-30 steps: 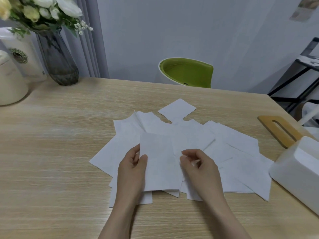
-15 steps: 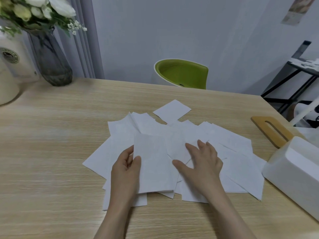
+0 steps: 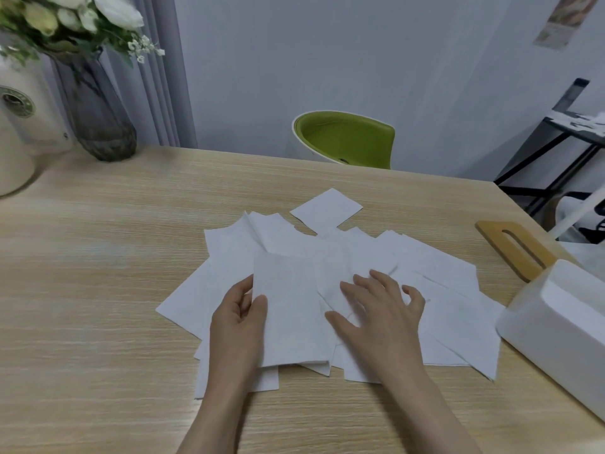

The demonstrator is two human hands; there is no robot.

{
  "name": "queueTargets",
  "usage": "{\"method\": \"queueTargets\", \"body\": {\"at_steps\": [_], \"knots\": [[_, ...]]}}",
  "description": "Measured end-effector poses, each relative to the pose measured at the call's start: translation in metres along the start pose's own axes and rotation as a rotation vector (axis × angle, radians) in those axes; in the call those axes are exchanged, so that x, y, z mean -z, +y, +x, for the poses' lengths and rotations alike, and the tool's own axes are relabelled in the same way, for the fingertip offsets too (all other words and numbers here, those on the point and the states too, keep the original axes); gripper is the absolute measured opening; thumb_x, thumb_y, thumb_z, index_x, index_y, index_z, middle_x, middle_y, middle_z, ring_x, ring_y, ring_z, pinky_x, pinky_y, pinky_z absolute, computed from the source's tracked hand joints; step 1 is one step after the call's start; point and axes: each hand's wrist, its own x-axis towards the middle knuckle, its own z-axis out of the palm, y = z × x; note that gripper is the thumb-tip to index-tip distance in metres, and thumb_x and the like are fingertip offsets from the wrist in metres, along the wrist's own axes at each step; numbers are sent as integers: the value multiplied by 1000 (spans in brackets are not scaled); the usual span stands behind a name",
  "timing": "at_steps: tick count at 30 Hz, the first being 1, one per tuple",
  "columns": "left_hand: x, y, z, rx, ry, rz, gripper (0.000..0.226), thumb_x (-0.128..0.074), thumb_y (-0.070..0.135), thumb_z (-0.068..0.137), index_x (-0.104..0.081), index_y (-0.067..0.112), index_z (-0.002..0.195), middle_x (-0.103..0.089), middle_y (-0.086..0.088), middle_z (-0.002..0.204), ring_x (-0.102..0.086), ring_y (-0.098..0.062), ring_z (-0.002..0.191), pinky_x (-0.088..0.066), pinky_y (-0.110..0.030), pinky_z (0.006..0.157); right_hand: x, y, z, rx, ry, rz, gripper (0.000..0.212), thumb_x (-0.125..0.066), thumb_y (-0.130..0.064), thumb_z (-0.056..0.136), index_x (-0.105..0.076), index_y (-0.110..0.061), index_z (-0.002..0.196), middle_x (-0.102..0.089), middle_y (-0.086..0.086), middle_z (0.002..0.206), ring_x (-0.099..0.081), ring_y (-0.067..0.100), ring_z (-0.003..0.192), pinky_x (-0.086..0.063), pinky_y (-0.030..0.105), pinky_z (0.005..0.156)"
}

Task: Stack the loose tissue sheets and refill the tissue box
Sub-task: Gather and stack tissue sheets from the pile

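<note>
Several loose white tissue sheets lie spread and overlapping on the middle of the wooden table. My left hand pinches the left edge of one upright rectangular sheet between thumb and fingers. My right hand lies to its right with fingers spread, resting on the sheets. The white tissue box stands at the right edge of the table. Its wooden slotted lid lies on the table behind it.
A glass vase with white flowers and two white containers stand at the far left. A green chair sits behind the table. A black metal rack is at the far right.
My right hand has let go of the sheet's right edge, opened its fingers and moved right onto the spread sheets. The left hand keeps its hold on the sheet.
</note>
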Motion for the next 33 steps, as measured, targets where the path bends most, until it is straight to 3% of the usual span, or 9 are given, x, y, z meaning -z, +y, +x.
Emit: {"method": "queueTargets", "body": {"at_steps": [7,11,16,20,22,27,30,33], "knots": [[0,-1,-1,-7,6,1,34,-53,4,94,-63,36,99,-73,5,96,-67,-11,89,-47,-26,73,1,-2,-3,28,74,49,25,-48,-40,76,-70,-33,83,-69,-17,94,-59,12,112,-17,39,102],[0,-1,0,-5,11,-6,35,-53,2,94,-64,35,98,-74,6,95,-68,-12,90,-48,-28,76,6,0,-5,50,107,123,7,-66,-27,77,-69,-33,77,-68,-21,86,-57,7,109,-19,31,93],[1,2,2,20,9,-29,34,-53,1,94,-64,32,99,-74,13,90,-68,-6,87,-48,-24,71,21,19,-17,97,135,232,9,-65,-24,79,-72,-27,84,-68,-18,90,-50,8,103,-26,22,81],[-3,7,2,9,4,-37,32,-54,2,94,-65,31,100,-74,13,79,-67,-3,75,-49,-26,69,37,43,-37,73,108,332,20,-54,-32,86,-73,-28,87,-66,-19,98,-51,8,107,-37,30,87],[-8,10,-1,-3,-19,-44,32,-54,3,95,-64,33,99,-72,15,73,-66,-1,69,-48,-27,68,45,55,-46,37,96,392,16,-58,-29,86,-74,-29,87,-65,-21,102,-51,7,109,-41,32,89],[-26,8,-7,27,-85,-91,29,-54,2,95,-64,27,106,-70,13,66,-66,-1,64,-50,-22,63,62,79,-59,-64,59,475,19,-62,-19,81,-72,-35,84,-64,-20,105,-57,9,109,-43,14,83],[-34,3,-8,70,-103,-84,29,-55,3,94,-64,27,106,-73,13,74,-68,-4,71,-49,-26,68,62,85,-63,-158,-21,504,30,-55,-14,83,-71,-39,84,-63,-23,109,-56,4,111,-43,14,82],[-35,-2,-7,96,-111,-69,29,-55,3,94,-64,27,107,-76,12,85,-70,-8,80,-49,-28,71,64,80,-59,-300,-46,547,44,-56,2,85,-70,-39,87,-65,-21,101,-57,0,101,-42,13,76]]}}
